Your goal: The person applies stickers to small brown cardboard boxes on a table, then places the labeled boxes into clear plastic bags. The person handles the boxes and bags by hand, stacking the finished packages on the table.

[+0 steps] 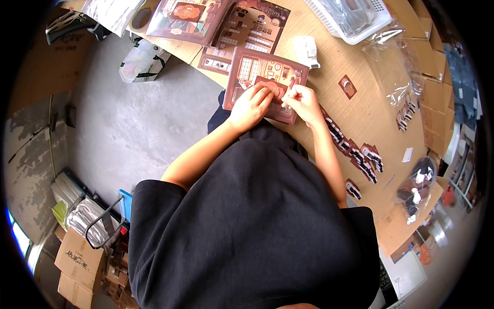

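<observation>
In front of me, near the table edge, lies an illustrated printed board or folder (279, 61) with a brown border and a room scene. My left hand (252, 106) rests on its lower middle, fingers bent together beside a dark red plaque-shaped panel (278, 88). The thumb is hidden, so its hold cannot be told. Just right of it, my right hand (304, 102) is over the board's right part, thumb and fingertips pinched together. Whether something small is between them is too small to tell. A dark printed sheet (252, 33) lies partly beneath the board.
Further up is a stack of similar illustrated boards (185, 19) beside a tape roll (141, 18). A white device (307, 52), a small card (347, 87) and a white basket (355, 38) stand right. Rows of small dark pieces (351, 150) and a bagged plush item (417, 185) lie lower right.
</observation>
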Demonstrator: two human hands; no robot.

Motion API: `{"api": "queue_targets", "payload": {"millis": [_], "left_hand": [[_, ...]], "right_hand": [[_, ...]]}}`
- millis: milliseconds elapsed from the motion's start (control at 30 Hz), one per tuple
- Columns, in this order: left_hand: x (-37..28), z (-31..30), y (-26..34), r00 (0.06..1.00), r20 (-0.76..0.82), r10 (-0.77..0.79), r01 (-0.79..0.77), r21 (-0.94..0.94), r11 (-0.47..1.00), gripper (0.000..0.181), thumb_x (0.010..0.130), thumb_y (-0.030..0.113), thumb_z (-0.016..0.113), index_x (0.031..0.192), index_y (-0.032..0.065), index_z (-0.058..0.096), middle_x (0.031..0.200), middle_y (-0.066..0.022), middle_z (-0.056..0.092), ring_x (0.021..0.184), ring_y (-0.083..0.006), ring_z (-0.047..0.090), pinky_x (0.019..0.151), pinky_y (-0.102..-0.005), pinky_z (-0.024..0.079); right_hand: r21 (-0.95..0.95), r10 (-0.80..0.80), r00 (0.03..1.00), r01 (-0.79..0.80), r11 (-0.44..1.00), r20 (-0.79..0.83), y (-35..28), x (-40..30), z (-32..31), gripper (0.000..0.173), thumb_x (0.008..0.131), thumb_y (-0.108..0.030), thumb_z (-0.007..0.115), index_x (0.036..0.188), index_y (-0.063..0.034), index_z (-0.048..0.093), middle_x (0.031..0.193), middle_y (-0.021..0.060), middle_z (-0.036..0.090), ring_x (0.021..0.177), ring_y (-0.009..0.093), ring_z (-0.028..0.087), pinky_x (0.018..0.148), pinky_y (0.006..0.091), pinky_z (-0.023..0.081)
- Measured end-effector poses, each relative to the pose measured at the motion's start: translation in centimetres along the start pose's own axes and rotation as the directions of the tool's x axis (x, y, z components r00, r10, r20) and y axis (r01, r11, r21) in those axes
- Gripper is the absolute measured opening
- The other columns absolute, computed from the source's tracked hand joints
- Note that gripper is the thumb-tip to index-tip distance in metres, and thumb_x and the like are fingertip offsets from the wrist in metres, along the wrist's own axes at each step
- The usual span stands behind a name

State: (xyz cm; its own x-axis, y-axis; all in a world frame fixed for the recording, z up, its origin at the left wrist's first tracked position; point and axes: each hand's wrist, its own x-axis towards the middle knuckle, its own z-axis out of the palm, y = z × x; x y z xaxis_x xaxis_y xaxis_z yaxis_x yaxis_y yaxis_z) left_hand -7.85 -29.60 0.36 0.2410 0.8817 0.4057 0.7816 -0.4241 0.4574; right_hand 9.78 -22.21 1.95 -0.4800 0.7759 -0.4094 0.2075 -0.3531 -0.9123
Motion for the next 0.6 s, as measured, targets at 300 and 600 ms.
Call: {"api": "queue_targets", "payload": {"millis": [300, 600], "left_hand": [[-0.4, -0.1, 0.2, 0.999, 0.050, -0.007, 0.002, 0.095, 0.995, 0.040, 0.067, 0.010, 0.056, 0.104, -0.0068, 0.056, 0.107, -0.0137, 0.053, 0.108, -0.0282, 0.046, 0.096, -0.0334, 0.038], [-0.6, 0.1, 0.0, 0.995, 0.097, -0.028, 0.025, 0.037, 0.999, 0.047, 0.061, 0.004, 0.060, 0.106, -0.0064, 0.053, 0.113, -0.0146, 0.051, 0.113, -0.0304, 0.043, 0.099, -0.0366, 0.035]], "right_hand": [[-0.365, -0.011, 0.999, -0.002, 0.931, -0.033, -0.3, 1.9, 0.1, 0.021, 0.074, -0.012, 0.066, 0.062, -0.0027, 0.051, 0.056, 0.0057, 0.059, 0.054, 0.012, 0.062, 0.052, 0.0260, 0.047], [-0.488, -0.088, 0.994, 0.047, 0.872, -0.063, -0.8, 2.2, 0.7, 0.019, 0.073, -0.010, 0.065, 0.063, -0.0019, 0.051, 0.056, 0.0078, 0.058, 0.052, 0.015, 0.061, 0.051, 0.0279, 0.047]]}}
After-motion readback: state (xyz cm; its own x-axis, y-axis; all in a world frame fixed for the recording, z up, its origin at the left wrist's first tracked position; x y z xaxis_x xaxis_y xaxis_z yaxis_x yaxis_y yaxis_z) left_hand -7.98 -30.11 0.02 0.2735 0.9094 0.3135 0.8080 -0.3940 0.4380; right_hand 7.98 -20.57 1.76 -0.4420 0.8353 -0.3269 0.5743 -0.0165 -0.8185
